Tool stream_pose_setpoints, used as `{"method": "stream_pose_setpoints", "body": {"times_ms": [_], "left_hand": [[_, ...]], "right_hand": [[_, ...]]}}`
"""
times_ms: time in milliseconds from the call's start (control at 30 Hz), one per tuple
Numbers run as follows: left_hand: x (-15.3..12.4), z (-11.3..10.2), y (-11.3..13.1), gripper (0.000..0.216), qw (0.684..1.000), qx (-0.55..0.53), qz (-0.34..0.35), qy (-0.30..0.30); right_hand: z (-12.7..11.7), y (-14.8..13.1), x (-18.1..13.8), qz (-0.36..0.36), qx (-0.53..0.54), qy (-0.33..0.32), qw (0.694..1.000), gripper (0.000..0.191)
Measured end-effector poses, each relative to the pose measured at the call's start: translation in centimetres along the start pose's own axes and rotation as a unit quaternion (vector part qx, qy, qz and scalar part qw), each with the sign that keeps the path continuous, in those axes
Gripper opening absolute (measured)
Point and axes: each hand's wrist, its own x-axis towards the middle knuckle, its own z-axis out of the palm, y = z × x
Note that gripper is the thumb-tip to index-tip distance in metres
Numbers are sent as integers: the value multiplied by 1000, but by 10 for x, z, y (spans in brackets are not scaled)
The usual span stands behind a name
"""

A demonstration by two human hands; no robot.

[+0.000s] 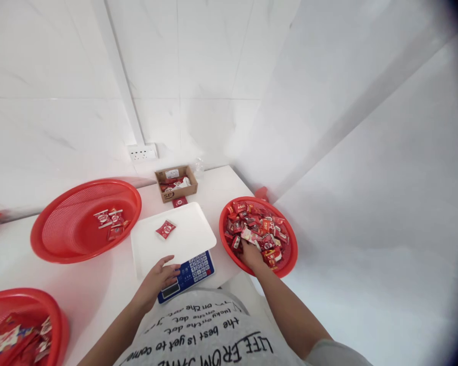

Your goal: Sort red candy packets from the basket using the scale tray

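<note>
Reaching into a red mesh basket (pixel 293 254) heaped with red snack packets (pixel 259 229), the person's right hand (pixel 251 255) is sunk among the wrappers at the basket's near edge. We cannot tell whether its fingers, hidden by the pile, are closed on a packet or lying loose.

The left hand (pixel 158 282) rests flat on the left end of the blue keypad (pixel 197 268) of an electronic scale. Its fingers are loosely apart and grip nothing, and the small display (pixel 170 290) sits just below them. On the scale's white weighing tray (pixel 191 239) we see a single red packet (pixel 165 229), lying left of centre and well apart from both hands.

To the left, a larger red basket (pixel 68 229) holds only a few packets (pixel 110 219) clustered near its right side. A third red basket (pixel 23 294), at the lower left corner, shows more wrappers inside. Behind the scale stands an open cardboard box (pixel 175 183) with red and white packets in it, and a lone dark red packet (pixel 179 202) lies between box and tray.

Everything sits on a white table (pixel 95 284) pushed into a corner of white tiled walls. We can make out a white socket strip (pixel 142 152) on the wall above the box.
</note>
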Motion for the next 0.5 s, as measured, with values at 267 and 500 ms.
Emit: {"method": "stream_pose_setpoints", "body": {"times_ms": [267,500], "left_hand": [[2,1,-1,50,1000,23,6,-18],[2,2,0,51,999,33,14,-17]], "right_hand": [[-19,11,-13,-20,139,72,987,38],[-45,1,-11,12,467,121,876,38]]}}
